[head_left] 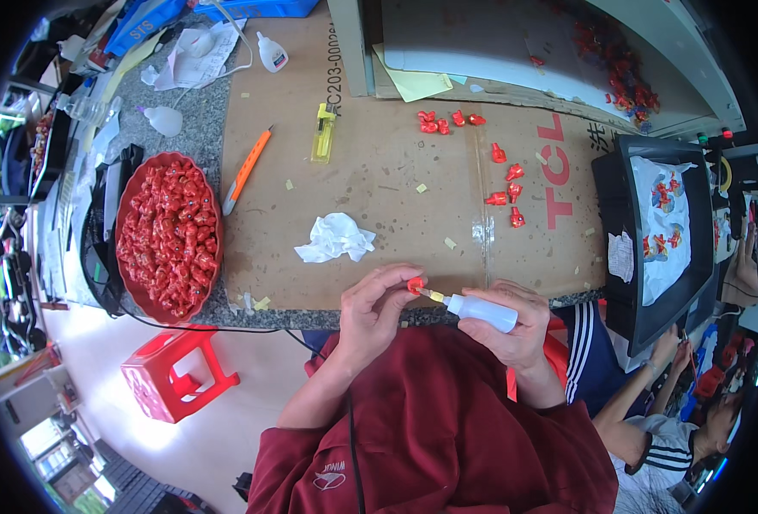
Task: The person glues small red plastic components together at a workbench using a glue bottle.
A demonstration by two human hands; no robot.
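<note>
dark red top with sleeves pushed up past the elbows; small white logo low on the front; thin black cord down the middle

Left hand (377,310) pinches fingertips; right hand (516,321) curls closed, forearms converging.

Plastic, cardboard, stone and cloth at a workbench

The small red piece (415,284) in the left hand (377,313) looks glossy plastic; the squeeze bottle (482,310) in the right hand (516,330) is smooth, translucent white plastic. The cardboard sheet (379,180) beyond is matt brown and scuffed, lying on a speckled grey stone counter (192,120). At left, a shiny red plastic bowl (130,291) holds glossy red parts (169,236). The crumpled tissue (336,237) is soft white paper; the near sleeves (430,428) are matt maroon cloth.
</note>
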